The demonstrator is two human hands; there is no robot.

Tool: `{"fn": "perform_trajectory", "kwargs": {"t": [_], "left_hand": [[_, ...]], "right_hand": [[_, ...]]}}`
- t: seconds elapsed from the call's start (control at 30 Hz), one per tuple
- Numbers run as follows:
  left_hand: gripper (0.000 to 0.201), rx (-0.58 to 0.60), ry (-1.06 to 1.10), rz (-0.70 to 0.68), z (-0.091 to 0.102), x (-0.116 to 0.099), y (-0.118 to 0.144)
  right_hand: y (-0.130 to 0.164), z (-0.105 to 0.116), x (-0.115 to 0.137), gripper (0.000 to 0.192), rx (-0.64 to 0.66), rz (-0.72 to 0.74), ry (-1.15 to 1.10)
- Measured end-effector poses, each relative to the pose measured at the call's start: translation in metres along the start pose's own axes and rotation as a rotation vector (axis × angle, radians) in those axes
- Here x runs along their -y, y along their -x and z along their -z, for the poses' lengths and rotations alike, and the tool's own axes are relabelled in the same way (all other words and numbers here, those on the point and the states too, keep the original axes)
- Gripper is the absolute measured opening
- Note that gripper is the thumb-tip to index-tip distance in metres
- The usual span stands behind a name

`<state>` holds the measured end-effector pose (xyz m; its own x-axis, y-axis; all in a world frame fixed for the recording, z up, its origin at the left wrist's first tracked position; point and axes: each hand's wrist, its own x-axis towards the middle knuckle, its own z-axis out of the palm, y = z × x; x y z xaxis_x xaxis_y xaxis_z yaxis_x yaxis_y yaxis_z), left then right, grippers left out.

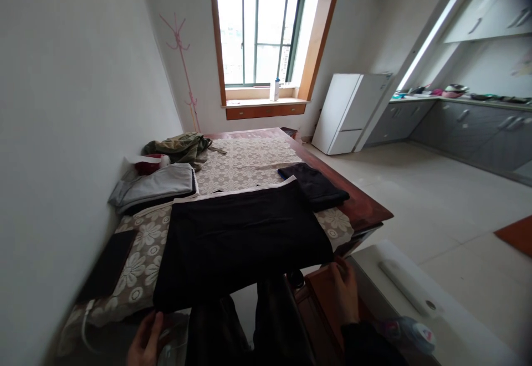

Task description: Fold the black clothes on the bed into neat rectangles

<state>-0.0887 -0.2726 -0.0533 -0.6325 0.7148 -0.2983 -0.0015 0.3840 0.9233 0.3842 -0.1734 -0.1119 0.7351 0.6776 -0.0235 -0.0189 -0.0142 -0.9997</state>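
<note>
1. 2 hands sit at the near edge of the black cloth: the left hand (pixel 145 339) below its near-left corner, fingers loosely curled and holding nothing I can see; the right hand (pixel 344 294) by its near-right corner, fingertips touching or just short of the hem, so whether it pinches anything I cannot tell.
2. Black cloth (pixel 239 238) lies flat across the surface (pixel 366 206), draping over the near edge; it looks soft, light and limp, best taken at its near corners.
3. Beyond the black cloth lie a folded dark garment (pixel 316 186) and a grey pile (pixel 155 186).

Lace-covered table (pixel 366 211) under black garment (pixel 236 238)
</note>
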Motion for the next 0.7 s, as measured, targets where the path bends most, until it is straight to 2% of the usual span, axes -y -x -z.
{"fn": "perform_trajectory", "kwargs": {"t": [0.1, 0.27, 0.37, 0.43, 0.5, 0.6, 0.7], "left_hand": [[0.055, 0.029, -0.04, 0.028, -0.006, -0.013, 0.002], [0.056, 0.003, -0.027, 0.028, -0.005, -0.018, 0.003], [0.05, -0.052, -0.004, 0.004, -0.003, -0.016, 0.003], [0.047, -0.07, 0.118, 0.03, -0.007, -0.014, 0.005], [0.045, -0.082, 0.304, 0.064, -0.015, -0.013, 0.008], [0.048, 0.001, 0.479, 0.106, -0.029, -0.017, 0.012], [0.055, 0.114, 0.414, 0.127, -0.035, -0.027, 0.014]], "right_hand": [[-0.012, -0.001, -0.007, 0.062, 0.107, -0.079, -0.028], [-0.017, -0.002, 0.003, 0.044, 0.261, -0.11, -0.081], [-0.018, -0.004, 0.016, 0.044, 0.177, -0.196, -0.313], [-0.015, -0.008, 0.023, 0.044, 0.14, -0.247, -0.459], [-0.01, -0.012, 0.029, 0.042, 0.163, -0.27, -0.536], [-0.002, -0.018, 0.033, 0.043, 0.246, -0.29, -0.541], [0.001, -0.019, 0.036, 0.045, 0.288, -0.299, -0.465]]}}
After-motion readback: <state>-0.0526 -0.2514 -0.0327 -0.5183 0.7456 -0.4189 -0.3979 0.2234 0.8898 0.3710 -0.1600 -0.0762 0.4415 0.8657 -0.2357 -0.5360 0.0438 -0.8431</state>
